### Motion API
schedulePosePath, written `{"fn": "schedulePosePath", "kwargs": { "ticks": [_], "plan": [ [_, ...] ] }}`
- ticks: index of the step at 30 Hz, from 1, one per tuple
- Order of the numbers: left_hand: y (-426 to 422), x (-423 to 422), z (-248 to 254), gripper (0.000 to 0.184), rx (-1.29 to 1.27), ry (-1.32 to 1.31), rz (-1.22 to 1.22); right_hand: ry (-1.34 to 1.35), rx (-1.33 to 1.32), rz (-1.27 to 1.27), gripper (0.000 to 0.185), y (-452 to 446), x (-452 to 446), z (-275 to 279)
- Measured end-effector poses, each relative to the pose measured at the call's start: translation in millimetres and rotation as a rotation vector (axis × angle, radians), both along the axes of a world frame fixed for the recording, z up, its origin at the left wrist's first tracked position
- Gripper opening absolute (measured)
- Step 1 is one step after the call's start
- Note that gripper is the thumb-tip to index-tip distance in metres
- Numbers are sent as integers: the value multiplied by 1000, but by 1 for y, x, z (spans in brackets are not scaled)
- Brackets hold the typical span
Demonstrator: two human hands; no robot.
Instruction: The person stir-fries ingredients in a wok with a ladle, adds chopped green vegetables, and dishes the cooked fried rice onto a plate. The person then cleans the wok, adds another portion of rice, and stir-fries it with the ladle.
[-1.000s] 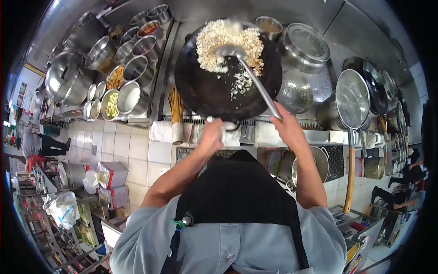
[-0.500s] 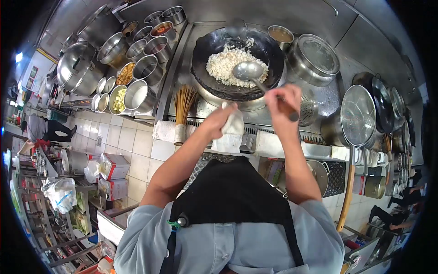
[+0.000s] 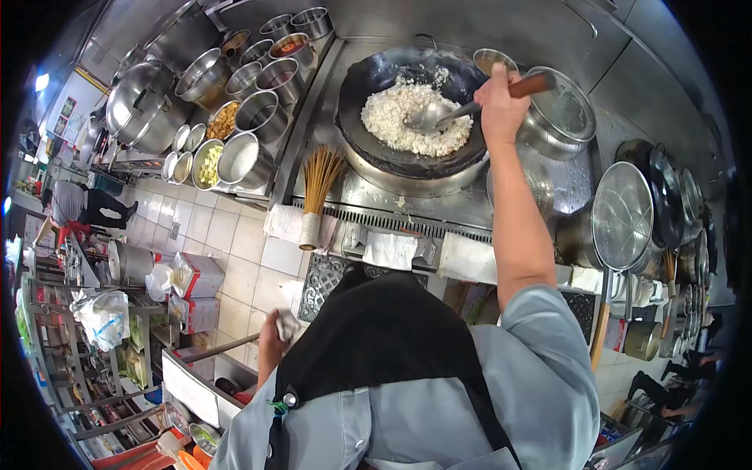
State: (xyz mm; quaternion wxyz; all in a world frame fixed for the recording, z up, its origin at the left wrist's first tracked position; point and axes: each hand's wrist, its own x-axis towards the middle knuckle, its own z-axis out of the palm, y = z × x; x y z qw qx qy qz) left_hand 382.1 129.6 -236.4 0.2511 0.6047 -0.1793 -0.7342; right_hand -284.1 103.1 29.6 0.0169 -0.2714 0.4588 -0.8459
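My right hand [image 3: 501, 108] grips the handle of a ladle [image 3: 427, 117] near its wooden end. The ladle's bowl rests in white rice [image 3: 385, 119], which is heaped in a large black wok [image 3: 360, 155] on the stove. Down at my left side, beside the apron, my left hand [image 3: 272, 338] is closed on a bunched white cloth [image 3: 287, 323]. Part of that hand is cut off from view by its angle, and it is well away from the wok.
A bamboo brush [image 3: 319, 184] stands left of the wok. Metal pots of ingredients [image 3: 258, 117] line the far left counter. A lidded pot [image 3: 560, 106] sits right of the wok, and a wire strainer [image 3: 623, 215] hangs farther right. Another person [image 3: 86, 205] is at far left.
My left hand has left the wok's near edge and dropped to my left side with the cloth. My right hand has moved up and forward, and the ladle now lies lower across the rice.
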Motion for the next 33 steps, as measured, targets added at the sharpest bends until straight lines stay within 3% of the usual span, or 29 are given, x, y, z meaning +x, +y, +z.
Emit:
{"fn": "schedulePosePath", "kwargs": {
  "ticks": [5, 6, 9, 11, 14, 17, 18, 19, 22, 26, 28, 30, 33],
  "plan": [
    [33, 58, -65, 32, 26, -301, -262, 99, -85, 70, 33, -1, 38, 70],
    [32, 65, -80, 32, -26, -392, -380, 87, -167, 56, 33, -9, 47, 65],
    [20, 78, -117, 33, -265, -644, -767, 227, 35, -105, 33, -75, 7, -10],
    [6, 78, -130, 34, -371, -720, -902, 265, 157, -181, 33, -92, -8, 4],
    [-16, 73, -132, 35, -463, -738, -940, 255, 198, -255, 34, -85, -10, 71],
    [-35, 65, -131, 35, -447, -651, -771, 305, -4, -286, 33, -91, -32, 49],
    [-42, 61, -130, 36, -254, -692, -688, 304, 23, -342, 32, -102, -41, 25],
    [-44, 71, -141, 37, -375, -738, -848, 238, 67, -307, 33, -109, -47, 11],
    [-52, 76, -152, 34, -455, -770, -918, 80, 149, -242, 33, -120, -39, 34],
    [-51, 88, -162, 30, -437, -776, -924, 70, -89, -19, 30, -102, 11, 65],
    [-46, 98, -173, 29, -479, -812, -1003, 193, 35, -151, 31, -139, -17, -8],
    [-48, 99, -176, 26, -764, -880, -1283, 149, 43, -124, 32, -142, -8, -2],
    [-44, 97, -174, 28, -688, -864, -1229, 215, 142, -170, 32, -136, -2, 46]
  ]
}}
